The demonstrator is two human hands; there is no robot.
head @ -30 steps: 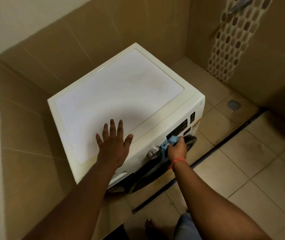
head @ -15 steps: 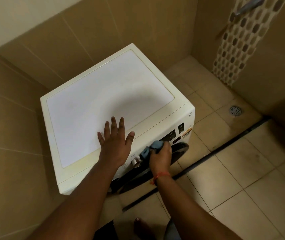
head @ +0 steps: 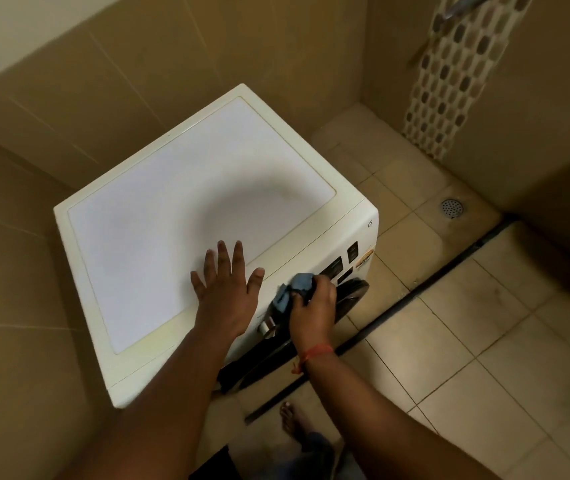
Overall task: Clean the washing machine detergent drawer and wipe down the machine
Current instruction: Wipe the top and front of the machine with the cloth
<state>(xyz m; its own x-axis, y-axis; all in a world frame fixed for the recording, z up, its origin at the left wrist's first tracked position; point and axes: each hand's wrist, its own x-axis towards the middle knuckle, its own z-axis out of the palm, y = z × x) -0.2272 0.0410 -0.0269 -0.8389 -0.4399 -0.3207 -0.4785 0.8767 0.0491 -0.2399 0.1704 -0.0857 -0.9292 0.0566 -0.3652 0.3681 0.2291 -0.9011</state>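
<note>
A white front-loading washing machine [head: 179, 216] stands in the corner of a tiled room. My left hand [head: 226, 292] rests flat on its top near the front edge, fingers spread. My right hand [head: 313, 306] grips a bunched blue cloth [head: 294, 287] and holds it against the control panel [head: 340, 268], just right of the silver dial [head: 265, 329]. The dark round door [head: 349, 296] shows below my right hand. The detergent drawer is hidden behind my left arm.
Tan tiled walls close in behind and to the left of the machine. A dark floor channel [head: 415, 289] runs across the floor in front of it. A round floor drain [head: 452, 207] lies at the right. My bare foot [head: 292, 420] stands below the door.
My right hand with the cloth has shifted left along the control panel, from beside the display toward the dial. The left hand stays flat on the top. The camera view has shifted.
</note>
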